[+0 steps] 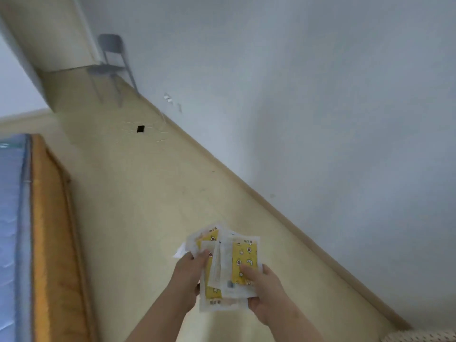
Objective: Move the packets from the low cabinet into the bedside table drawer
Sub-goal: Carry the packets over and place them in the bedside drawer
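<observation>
Both hands are on the packets (230,265), held in front of me above the floor (138,206), low centre of view. They form a loose fan of flat, white-edged sachets with yellow printed panels. Several overlap, and I can't read the exact count.

Left hand (188,275) grips the left side of the fan. The thumb lies across the front and the other fingers go behind, out of sight. Right hand (265,288) grips the right side and lower edge. The thumb presses on the yellow panel of the nearest packet and the fingers wrap under and behind. So both hands are clamped on the stack, with nothing else in either. The packets touch only my hands and rest on no surface.

Surroundings:
- The pale yellowish floor runs diagonally up and left.
- A white wall (320,107) fills the right and top, with a beige skirting board (246,191) along its foot.
- At the far end a grey chair (111,60) stands by the wall, blurred.
- Near the chair, a small white fitting (169,98) sits on the wall with a thin cable trailing down. It is too blurred to say more.
- A small black object (140,129) lies on the floor, well apart from me.
- At the left edge is a blue-grey mattress (12,218) on an orange-brown wooden bed frame (49,230).
- In the bottom-right corner is a sliver of white textured surface (419,336) that I can't identify.
</observation>
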{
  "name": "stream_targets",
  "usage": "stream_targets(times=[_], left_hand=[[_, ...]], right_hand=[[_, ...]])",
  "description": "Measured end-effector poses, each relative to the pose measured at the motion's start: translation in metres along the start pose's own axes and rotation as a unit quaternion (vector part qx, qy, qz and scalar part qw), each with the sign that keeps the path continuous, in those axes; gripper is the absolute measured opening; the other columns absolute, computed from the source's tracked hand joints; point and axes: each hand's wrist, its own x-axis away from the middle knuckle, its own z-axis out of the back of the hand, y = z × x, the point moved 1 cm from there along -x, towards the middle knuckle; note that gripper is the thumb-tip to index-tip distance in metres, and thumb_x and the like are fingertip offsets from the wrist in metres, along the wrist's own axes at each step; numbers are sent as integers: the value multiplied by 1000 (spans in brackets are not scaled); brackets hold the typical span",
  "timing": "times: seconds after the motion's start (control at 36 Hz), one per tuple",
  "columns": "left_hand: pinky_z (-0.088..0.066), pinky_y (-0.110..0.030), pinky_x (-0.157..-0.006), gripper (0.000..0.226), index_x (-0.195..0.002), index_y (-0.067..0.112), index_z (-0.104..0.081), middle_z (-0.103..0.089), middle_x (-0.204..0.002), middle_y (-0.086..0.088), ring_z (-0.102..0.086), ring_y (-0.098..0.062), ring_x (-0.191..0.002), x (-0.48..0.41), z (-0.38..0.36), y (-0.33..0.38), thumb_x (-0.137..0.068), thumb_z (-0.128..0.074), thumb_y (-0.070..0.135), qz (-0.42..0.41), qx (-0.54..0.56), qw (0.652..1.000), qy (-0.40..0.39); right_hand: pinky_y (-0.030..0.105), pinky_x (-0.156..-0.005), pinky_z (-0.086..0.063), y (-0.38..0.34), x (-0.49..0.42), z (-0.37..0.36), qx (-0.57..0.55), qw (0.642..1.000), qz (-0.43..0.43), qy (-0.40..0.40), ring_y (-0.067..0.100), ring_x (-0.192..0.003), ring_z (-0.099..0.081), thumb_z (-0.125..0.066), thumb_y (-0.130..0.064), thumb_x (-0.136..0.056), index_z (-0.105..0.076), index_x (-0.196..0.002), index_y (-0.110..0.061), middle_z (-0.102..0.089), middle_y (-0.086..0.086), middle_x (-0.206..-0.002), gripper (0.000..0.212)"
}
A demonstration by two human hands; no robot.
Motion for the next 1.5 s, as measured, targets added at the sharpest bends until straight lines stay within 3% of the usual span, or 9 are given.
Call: stream_targets(times=[0.08, 0.44, 0.67, 0.75, 0.86, 1.14, 1.25, 1.42, 1.5], left_hand=[[-54, -42, -78, 18, -107, 8, -62, -70, -100, -13, -65, -31, -90, -29, 14, 19, -97, -51, 17, 14, 34, 998, 41], [-51, -38, -76, 9, -95, 15, -61, -67, -92, -6, -61, -24, -81, -199, 81, 174, -95, -52, 12, 1, 156, 982, 111], [-51, -57, -86, 15, -99, 8, -65, -69, -100, -17, -65, -38, -93, -292, 155, 291, -92, -58, 19, -16, 172, 965, 197], [-52, -57, -85, 10, -93, 12, -65, -69, -99, -17, -65, -39, -92, -329, 174, 330, -92, -58, 19, -24, 189, 957, 221], [-51, -56, -86, 10, -90, 12, -65, -69, -98, -17, -65, -39, -94, -394, 196, 397, -92, -58, 18, -60, 201, 949, 234], [-51, -56, -89, 16, -101, 13, -68, -71, -101, -14, -65, -37, -97, -525, 240, 574, -91, -60, 22, -135, 192, 949, 212], [-51, -47, -87, 12, -97, 15, -67, -71, -95, -12, -65, -33, -90, -562, 273, 622, -92, -58, 22, -152, 206, 940, 227], [-49, -53, -95, 15, -102, 21, -67, -71, -104, -11, -64, -35, -101, -628, 350, 703, -91, -58, 24, -194, 211, 923, 257], [-49, -55, -94, 18, -107, 21, -67, -72, -104, -10, -65, -33, -101, -662, 397, 745, -91, -59, 26, -210, 217, 917, 260]], right_hand=[[57, -85, -51, -17, -37, -30, 18, 999, -35, -11, 40, -95, -64, -60, 3, -87, -59, -106, 0, -67, 22, -105, 20], [53, -79, -54, -119, -208, -216, 127, 989, -56, -39, 38, -87, -67, -59, -2, -89, -62, -102, -2, -69, 19, -97, 13], [54, -91, -50, -165, -302, -355, 198, 971, -58, -121, 36, -99, -66, -66, -11, -83, -65, -107, -7, -70, 15, -104, 25], [40, -78, -57, -189, -333, -405, 205, 965, -64, -150, 33, -95, -67, -62, -9, -88, -63, -109, -6, -69, 15, -106, 21], [29, -62, -52, -234, -389, -477, 222, 957, -46, -180, 26, -89, -66, -61, -10, -89, -63, -105, -10, -69, 10, -102, 16], [37, -65, -55, -339, -534, -660, 184, 952, -71, -235, 35, -97, -66, -61, -11, -88, -57, -119, -5, -68, 17, -109, 31], [29, -49, -53, -357, -570, -730, 204, 941, -109, -246, 32, -89, -67, -62, -10, -88, -60, -115, -4, -70, 16, -104, 28], [40, -67, -55, -372, -627, -858, 207, 933, -118, -271, 33, -94, -67, -63, -12, -88, -60, -117, -4, -70, 15, -104, 30], [30, -49, -53, -378, -653, -927, 208, 926, -120, -293, 31, -88, -67, -61, -13, -89, -62, -114, -5, -71, 12, -99, 26]])
